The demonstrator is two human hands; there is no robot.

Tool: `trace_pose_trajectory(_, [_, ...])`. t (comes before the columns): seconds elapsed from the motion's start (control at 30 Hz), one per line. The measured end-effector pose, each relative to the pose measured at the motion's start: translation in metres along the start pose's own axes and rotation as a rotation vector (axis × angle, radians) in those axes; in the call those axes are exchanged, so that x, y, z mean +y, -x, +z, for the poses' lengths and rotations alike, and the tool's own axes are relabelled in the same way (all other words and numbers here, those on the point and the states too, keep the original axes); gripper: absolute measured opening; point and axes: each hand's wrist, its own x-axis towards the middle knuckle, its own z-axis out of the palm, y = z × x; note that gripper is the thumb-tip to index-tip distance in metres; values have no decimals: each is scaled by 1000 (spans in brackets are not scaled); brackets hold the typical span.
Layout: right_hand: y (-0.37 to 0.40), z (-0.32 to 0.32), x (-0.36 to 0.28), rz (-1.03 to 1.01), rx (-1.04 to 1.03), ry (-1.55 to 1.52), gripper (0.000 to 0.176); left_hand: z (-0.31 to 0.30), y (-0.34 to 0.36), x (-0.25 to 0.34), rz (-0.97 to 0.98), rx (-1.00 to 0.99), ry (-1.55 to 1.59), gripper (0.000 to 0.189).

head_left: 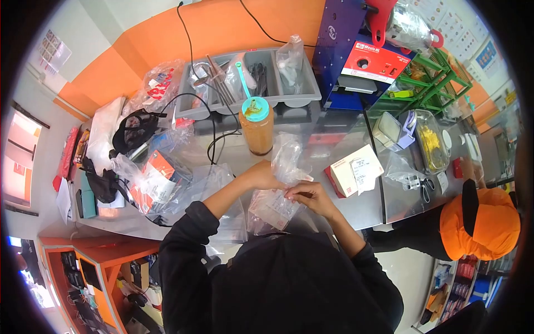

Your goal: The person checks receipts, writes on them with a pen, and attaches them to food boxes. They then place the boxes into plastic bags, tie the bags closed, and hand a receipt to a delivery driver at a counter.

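A clear plastic bag (266, 209) hangs at the table's front edge, close to my body, with a printed box or paper showing through it. My left hand (263, 175) is closed around the gathered upper part of the bag. Above that hand, the loose clear plastic (289, 158) puffs up. With fingertips pinched together, my right hand (311, 196) grips the bag just right of my left hand. A jar of orange-brown sauce (257, 133) with a turquoise lid stands behind my left hand. To the right is a cream-and-red box (354, 172) with a paper slip on it.
A grey cutlery tray (303, 99) stands at the back, beside a blue and red sealing machine (361, 67). Plastic packaging (153, 183), a black cable and a black bag lie left. Scissors (426, 189) and a food container (433, 139) sit right, near a co-worker in orange headwear (484, 222).
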Motion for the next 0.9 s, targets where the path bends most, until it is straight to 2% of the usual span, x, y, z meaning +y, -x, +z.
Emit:
trace_pose_trajectory(0.13, [4,13,-7,-162,96,249,12,-4,8,27,-121,-13,44,47])
trace_pose_trajectory(0.2, [6,17,-9,-72,107,207,12,-11,14,49,-199,-44,-33,46])
trace_pose_trajectory(0.33, [9,19,-9,25,119,155,12,-6,11,35,-157,-31,1,45])
trace_pose_trajectory(0.43, [11,25,-9,-20,254,117,11,2,3,8,-98,-18,34,43])
trace_pose_trajectory(0.5, [11,21,-5,-88,246,176,11,9,-1,-12,-73,13,47,43])
trace_pose_trajectory(0.6, [10,21,-5,-139,217,240,11,-1,17,18,-184,4,255,43])
trace_pose_trajectory(0.63, [9,21,-6,-148,203,257,11,-2,19,23,-191,18,242,44])
trace_pose_trajectory(0.73, [5,19,-9,4,109,235,10,1,21,37,-185,63,130,44])
trace_pose_trajectory(0.8, [0,17,-13,-88,78,331,9,2,21,45,-143,104,-44,43])
trace_pose_trajectory(0.9, [-6,13,-20,-148,29,382,9,33,2,1,-75,250,-306,42])
